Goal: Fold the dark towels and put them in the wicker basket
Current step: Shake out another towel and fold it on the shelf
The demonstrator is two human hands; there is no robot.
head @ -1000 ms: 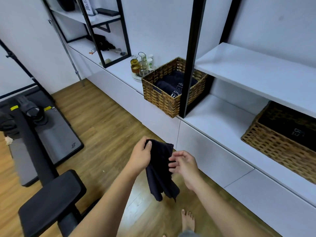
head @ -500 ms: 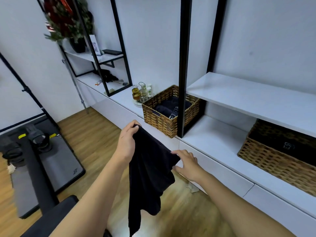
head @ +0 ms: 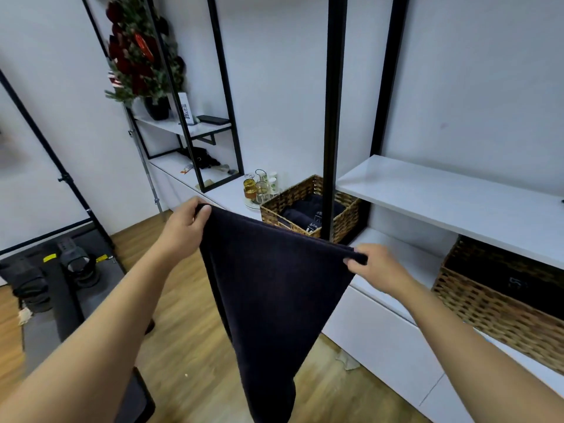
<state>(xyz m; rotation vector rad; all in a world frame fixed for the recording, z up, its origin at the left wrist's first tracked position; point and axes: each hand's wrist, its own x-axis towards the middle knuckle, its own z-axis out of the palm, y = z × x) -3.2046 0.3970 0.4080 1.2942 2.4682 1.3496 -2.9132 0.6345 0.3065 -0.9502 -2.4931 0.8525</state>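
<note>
Head view showed the left hand and right hand each pinching a top corner of the dark towel, which hung stretched between them in front of the wicker basket holding folded towels.

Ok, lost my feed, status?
Left hand and right hand pinch towel top corners. Towel hangs unfolded. Basket ahead, post before it.

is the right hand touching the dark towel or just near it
Touching. The head view shows the right hand pinching the top right corner of the dark towel, fingers curled over its edge, while the left hand grips the opposite corner.
</note>
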